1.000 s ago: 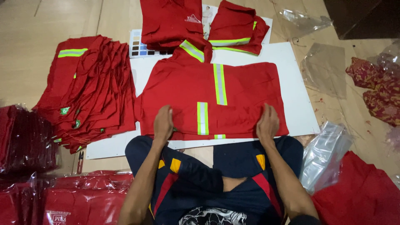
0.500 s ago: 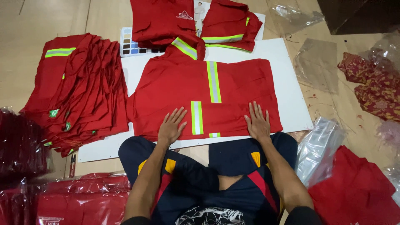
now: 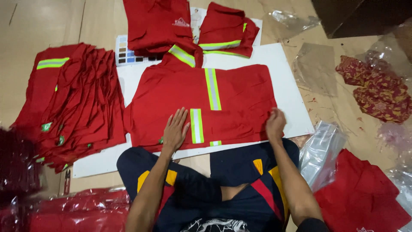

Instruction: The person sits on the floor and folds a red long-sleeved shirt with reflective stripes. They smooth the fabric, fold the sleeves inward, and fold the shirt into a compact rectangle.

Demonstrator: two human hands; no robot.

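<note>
On white board (image 3: pixel 296 103), hands press red garment (image 3: pixel 231 92).

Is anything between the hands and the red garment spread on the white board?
Nothing visible. The left hand lies flat on the red garment, beside its reflective stripe; the right hand rests at its lower right corner. Both touch it directly on the white board.

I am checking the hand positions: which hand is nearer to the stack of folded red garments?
Left. The left hand lies flat on the red garment, on the side toward the stack. The right hand grips the garment's far edge.
</note>
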